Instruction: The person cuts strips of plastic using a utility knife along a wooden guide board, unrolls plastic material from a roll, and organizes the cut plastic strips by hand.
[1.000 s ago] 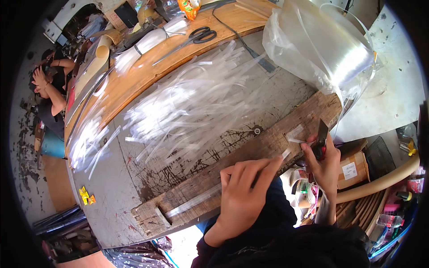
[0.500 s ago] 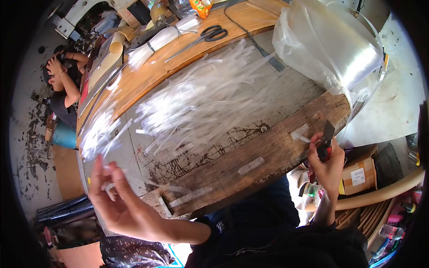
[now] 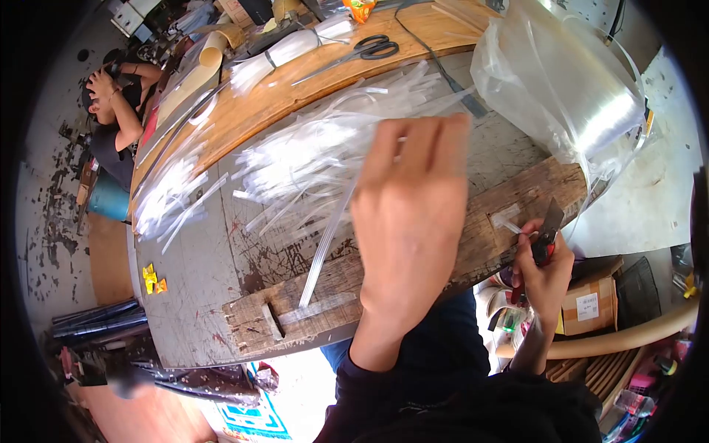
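The loose clear strip (image 3: 323,255) slants down from beside the left hand (image 3: 410,199), on its 8 o'clock side, its lower end over the near-left part of the wooden board (image 3: 340,273). Half a second ago that hand was off at the board's left end; now it has swung up over the middle, back to the camera, so I can't tell whether its fingers are closed on the strip. The swing suggests handling between cuts rather than cutting, I'd judge.

At 4 o'clock from it, the right hand (image 3: 545,262) has barely shifted: fingers wrapped round the knife (image 3: 548,232), blade up, with a short clear end (image 3: 507,224) just beside the thumb.

The heap of strips (image 3: 284,151), at 10 o'clock, looks much the same. Farther out, the scissors (image 3: 377,48) lie near 12, the big clear roll (image 3: 591,96) stands at 2, and two yellow sweets (image 3: 150,279) sit between 8 and 9.
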{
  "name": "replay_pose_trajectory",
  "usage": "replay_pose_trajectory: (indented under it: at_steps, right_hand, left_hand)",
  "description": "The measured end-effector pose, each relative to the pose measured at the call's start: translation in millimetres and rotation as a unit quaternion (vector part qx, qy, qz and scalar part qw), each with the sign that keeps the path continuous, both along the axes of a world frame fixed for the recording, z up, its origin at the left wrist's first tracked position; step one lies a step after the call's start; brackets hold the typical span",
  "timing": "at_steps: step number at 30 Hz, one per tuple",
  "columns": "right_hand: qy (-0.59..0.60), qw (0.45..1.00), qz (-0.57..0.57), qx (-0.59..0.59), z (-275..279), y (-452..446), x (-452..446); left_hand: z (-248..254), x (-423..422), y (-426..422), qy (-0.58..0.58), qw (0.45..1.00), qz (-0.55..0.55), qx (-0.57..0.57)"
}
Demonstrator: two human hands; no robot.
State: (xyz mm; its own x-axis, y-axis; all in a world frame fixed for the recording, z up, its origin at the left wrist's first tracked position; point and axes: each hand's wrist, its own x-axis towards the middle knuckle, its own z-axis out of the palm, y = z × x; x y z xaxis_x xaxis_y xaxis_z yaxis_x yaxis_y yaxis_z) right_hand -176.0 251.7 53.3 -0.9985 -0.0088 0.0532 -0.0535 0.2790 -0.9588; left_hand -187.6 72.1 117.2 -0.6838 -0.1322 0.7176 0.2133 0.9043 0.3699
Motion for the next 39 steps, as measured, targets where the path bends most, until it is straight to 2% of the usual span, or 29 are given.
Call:
replay_pose_trajectory:
  at_steps: [2,5,7,10,11,12,14,16,18,19,20,21,22,23,25,26,28,32,34,39]
  right_hand:
    - [0.000,1.000,-0.007,-0.003,0,-1,1]
    - [0.011,1.000,-0.009,0.024,0,2,0]
    - [0.003,0.999,-0.001,0.048,5,3,0]
    - [0.024,0.997,-0.018,0.073,8,5,1]
    - [0.049,0.982,-0.024,0.183,12,10,1]
    - [0.051,0.982,-0.019,0.181,21,6,1]
    - [0.064,0.970,0.022,0.235,43,-4,6]
    - [0.057,0.965,0.069,0.245,56,-14,7]
    - [0.254,0.899,0.208,0.289,62,-29,7]
    - [0.222,0.892,0.258,0.298,69,-38,9]
    - [0.220,0.893,0.259,0.296,73,-47,11]
    - [0.235,0.867,0.311,0.310,76,-56,12]
    - [0.249,0.837,0.363,0.325,78,-64,13]
    - [0.247,0.836,0.366,0.326,79,-71,14]
    - [0.206,0.834,0.443,0.258,81,-84,15]
    - [0.206,0.832,0.445,0.260,79,-90,17]
    - [0.236,0.858,0.371,0.267,71,-100,18]
    - [0.237,0.846,0.376,0.295,67,-103,15]
    - [0.182,0.830,0.454,0.269,62,-100,9]
    - [0.158,0.826,0.481,0.247,50,-102,1]
  left_hand:
    - [-3,3,2,-0.017,0.999,-0.026,0.016]
    - [-16,22,1,-0.078,0.996,0.014,-0.047]
    - [-17,54,-7,-0.172,0.982,0.003,-0.075]
    - [-23,102,-26,-0.241,0.962,0.078,-0.105]
    - [-27,113,-34,-0.243,0.958,0.113,-0.106]
    - [-30,124,-41,-0.242,0.957,0.118,-0.106]
    - [-36,147,-57,-0.190,0.944,0.218,-0.161]
    - [-46,163,-70,-0.131,0.944,0.261,-0.152]
    - [-58,171,-78,-0.111,0.944,0.274,-0.146]
    - [-67,172,-81,-0.050,0.947,0.292,-0.127]
    - [-76,172,-84,0.012,0.945,0.308,-0.108]
    - [-86,170,-86,0.052,0.944,0.309,-0.103]
    - [-89,168,-85,0.067,0.938,0.314,-0.129]
    - [-90,167,-82,0.048,0.930,0.337,-0.136]
    - [-93,165,-82,0.036,0.922,0.360,-0.137]
    - [-93,166,-82,0.035,0.922,0.362,-0.135]
    - [-95,167,-83,0.045,0.922,0.361,-0.131]
    - [-95,168,-83,0.037,0.924,0.365,-0.106]
    - [-95,168,-83,0.034,0.925,0.365,-0.102]
    - [-94,168,-82,0.028,0.925,0.367,-0.093]
